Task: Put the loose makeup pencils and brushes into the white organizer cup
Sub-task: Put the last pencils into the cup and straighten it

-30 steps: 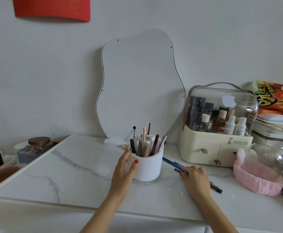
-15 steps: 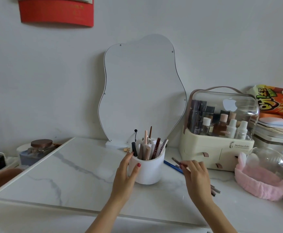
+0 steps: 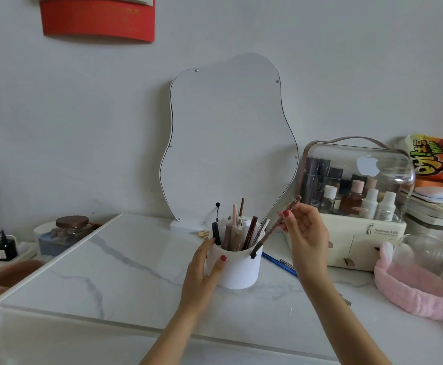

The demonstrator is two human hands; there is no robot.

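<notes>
The white organizer cup [image 3: 240, 270] stands mid-table on the marble top, holding several pencils and brushes upright. My left hand [image 3: 204, 270] grips the cup's left side. My right hand [image 3: 306, 233] pinches a brown makeup pencil [image 3: 270, 233] at its upper part; it slants down-left, its brush tip just over the cup's right rim. A blue pencil [image 3: 278, 263] and a grey one [image 3: 286, 264] lie on the table right of the cup, partly hidden behind my right wrist.
A wavy mirror [image 3: 228, 143] leans on the wall behind the cup. A cream cosmetics case [image 3: 355, 206] with a clear lid stands at the right, a pink headband [image 3: 413, 293] in front of it. A lidded jar [image 3: 67, 233] sits at the left.
My right hand has lifted a brown pencil off the table and carried it up and left to the cup's rim. My left hand has stayed on the cup.
</notes>
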